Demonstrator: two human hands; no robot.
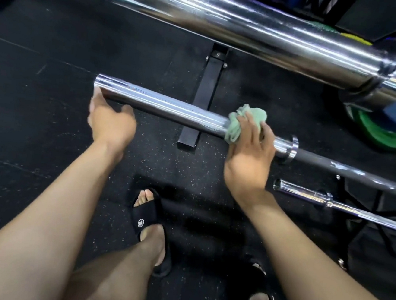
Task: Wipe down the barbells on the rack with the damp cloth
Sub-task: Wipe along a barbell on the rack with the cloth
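Note:
A chrome barbell sleeve (162, 103) runs from centre left down to a collar at the right, where a dark shaft continues. My right hand (250, 152) grips a bunched pale green cloth (240, 122) wrapped over the sleeve close to the collar. My left hand (110, 119) sits under the sleeve's free end, fingers curled up behind it and thumb in front. A thicker chrome barbell (228, 22) crosses the top of the view, nearer the camera. A third, thinner bar (327, 198) lies lower at the right.
Black speckled rubber floor (40, 98) lies below. A black steel rack foot (202, 99) stands under the middle bar. Green and blue weight plates (387, 127) sit at the right. My feet in black slides (146, 220) stand beneath my arms.

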